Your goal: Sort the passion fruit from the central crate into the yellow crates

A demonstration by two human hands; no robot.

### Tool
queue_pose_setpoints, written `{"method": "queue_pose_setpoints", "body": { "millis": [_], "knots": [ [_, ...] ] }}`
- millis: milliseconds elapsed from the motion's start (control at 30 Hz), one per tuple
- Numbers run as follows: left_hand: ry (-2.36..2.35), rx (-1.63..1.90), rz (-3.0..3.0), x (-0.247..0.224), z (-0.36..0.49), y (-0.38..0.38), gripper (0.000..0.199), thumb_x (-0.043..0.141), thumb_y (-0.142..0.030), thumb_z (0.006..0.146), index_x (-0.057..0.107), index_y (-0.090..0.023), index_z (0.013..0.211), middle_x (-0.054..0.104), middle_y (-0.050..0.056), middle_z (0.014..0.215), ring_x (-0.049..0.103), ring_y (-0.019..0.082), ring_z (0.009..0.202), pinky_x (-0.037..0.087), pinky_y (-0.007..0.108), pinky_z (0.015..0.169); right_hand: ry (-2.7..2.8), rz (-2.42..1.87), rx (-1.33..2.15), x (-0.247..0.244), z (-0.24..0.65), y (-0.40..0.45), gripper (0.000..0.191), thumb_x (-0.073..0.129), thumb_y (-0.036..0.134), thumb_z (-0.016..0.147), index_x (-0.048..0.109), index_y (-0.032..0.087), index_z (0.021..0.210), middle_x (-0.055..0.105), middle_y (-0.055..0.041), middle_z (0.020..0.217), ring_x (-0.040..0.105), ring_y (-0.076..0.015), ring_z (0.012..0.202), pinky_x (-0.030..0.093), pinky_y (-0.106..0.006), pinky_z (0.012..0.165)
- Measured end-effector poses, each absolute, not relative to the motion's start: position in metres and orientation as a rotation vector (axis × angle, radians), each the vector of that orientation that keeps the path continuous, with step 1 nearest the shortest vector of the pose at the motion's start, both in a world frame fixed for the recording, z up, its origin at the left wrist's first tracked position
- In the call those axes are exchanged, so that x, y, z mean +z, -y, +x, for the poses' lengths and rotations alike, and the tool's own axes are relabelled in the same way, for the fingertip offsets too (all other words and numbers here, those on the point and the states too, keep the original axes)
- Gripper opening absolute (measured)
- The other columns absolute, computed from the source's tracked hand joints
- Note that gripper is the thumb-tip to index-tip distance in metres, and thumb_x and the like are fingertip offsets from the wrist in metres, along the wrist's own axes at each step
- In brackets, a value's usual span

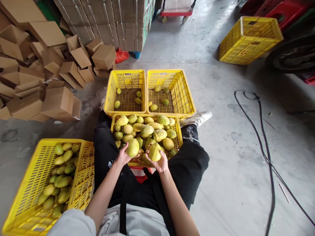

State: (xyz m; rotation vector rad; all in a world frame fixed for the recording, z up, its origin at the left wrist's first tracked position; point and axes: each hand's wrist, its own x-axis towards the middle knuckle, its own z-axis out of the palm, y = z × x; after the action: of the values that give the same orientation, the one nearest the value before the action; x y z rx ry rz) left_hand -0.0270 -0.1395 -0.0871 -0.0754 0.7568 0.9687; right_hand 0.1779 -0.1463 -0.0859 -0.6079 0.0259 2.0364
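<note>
My left hand [124,155] is closed round a yellow-green fruit [133,147]. Another yellow fruit [155,152] sits in the fingers of my right hand [161,162]. Both hands are above the near edge of a yellow crate [179,131] between my legs, which is filled with yellow and green fruits [146,130]. Just beyond it stand two more yellow crates side by side, the left one [107,98] and the right one [189,98], each with several fruits spread over its floor.
At the lower left, a yellow crate [27,177] holds many fruits. Cardboard boxes [57,101] lie heaped at the left, near stacked cartons [118,24]. A yellow crate [248,41], a tyre [292,55] and a black cable [264,144] are at the right.
</note>
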Motion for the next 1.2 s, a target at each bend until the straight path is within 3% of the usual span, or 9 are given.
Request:
{"method": "queue_pose_setpoints", "body": {
  "millis": [100,200,400,500,633,967,1200],
  "knots": [
    [-0.769,0.97,-0.028,-0.085,-0.025,0.139,0.045,0.057,-0.039,0.083,0.056,-0.013,0.12,0.068,0.013,0.096,0.065,0.029,0.095,0.052,0.044,0.081,-0.012,-0.619,2.059,-0.09,0.177,0.148,0.054,0.073,0.032,0.066,0.056,0.026,0.116,0.07,-0.0029,0.099,0.067,-0.0211,0.086,0.057,-0.039,0.076],
    [-0.802,0.973,-0.019,-0.079,-0.022,0.138,0.043,0.055,-0.037,0.084,0.056,-0.012,0.119,0.068,0.014,0.099,0.064,0.029,0.1,0.052,0.044,0.083,0.001,-0.635,2.087,-0.092,0.175,0.148,0.052,0.074,0.032,0.067,0.056,0.026,0.115,0.071,-0.0031,0.098,0.067,-0.0227,0.093,0.055,-0.042,0.082],
    [-0.73,1.0,-0.097,-0.075,-0.024,0.136,0.042,0.049,-0.04,0.085,0.059,-0.011,0.113,0.067,0.016,0.107,0.061,0.033,0.105,0.048,0.048,0.087,-0.071,-0.596,2.159,-0.087,0.175,0.146,0.048,0.056,0.057,0.078,0.059,0.022,0.11,0.07,-0.0075,0.102,0.064,-0.0265,0.104,0.05,-0.051,0.091],
    [-0.675,1.001,-0.122,-0.078,-0.027,0.137,0.036,0.048,-0.034,0.083,0.062,-0.011,0.108,0.067,0.016,0.108,0.06,0.034,0.108,0.045,0.051,0.09,-0.065,-0.569,2.158,-0.084,0.175,0.145,0.044,0.054,0.051,0.079,0.059,0.022,0.112,0.07,-0.0076,0.105,0.062,-0.0277,0.108,0.046,-0.053,0.096],
    [-0.627,1.017,-0.13,-0.08,-0.027,0.139,0.031,0.048,-0.032,0.085,0.063,-0.013,0.105,0.066,0.016,0.111,0.057,0.035,0.114,0.042,0.054,0.093,-0.051,-0.597,2.125,-0.084,0.176,0.144,0.037,0.053,0.039,0.08,0.059,0.022,0.113,0.069,-0.0073,0.111,0.062,-0.0258,0.109,0.044,-0.051,0.1],
    [-0.715,0.967,-0.009,-0.077,-0.02,0.14,0.039,0.056,-0.031,0.083,0.057,-0.015,0.119,0.066,0.014,0.11,0.06,0.032,0.108,0.047,0.048,0.09,-0.054,-0.604,2.175,-0.099,0.177,0.149,0.036,0.066,0.035,0.074,0.059,0.022,0.107,0.071,-0.0048,0.103,0.068,-0.0221,0.093,0.055,-0.043,0.086],
    [-0.784,0.986,-0.061,-0.072,-0.019,0.138,0.04,0.052,-0.037,0.085,0.059,-0.012,0.116,0.067,0.016,0.107,0.061,0.032,0.106,0.047,0.048,0.09,-0.036,-0.611,2.15,-0.099,0.173,0.147,0.038,0.067,0.037,0.076,0.058,0.022,0.109,0.072,-0.0048,0.104,0.068,-0.0193,0.095,0.055,-0.035,0.084]
  ]
}}
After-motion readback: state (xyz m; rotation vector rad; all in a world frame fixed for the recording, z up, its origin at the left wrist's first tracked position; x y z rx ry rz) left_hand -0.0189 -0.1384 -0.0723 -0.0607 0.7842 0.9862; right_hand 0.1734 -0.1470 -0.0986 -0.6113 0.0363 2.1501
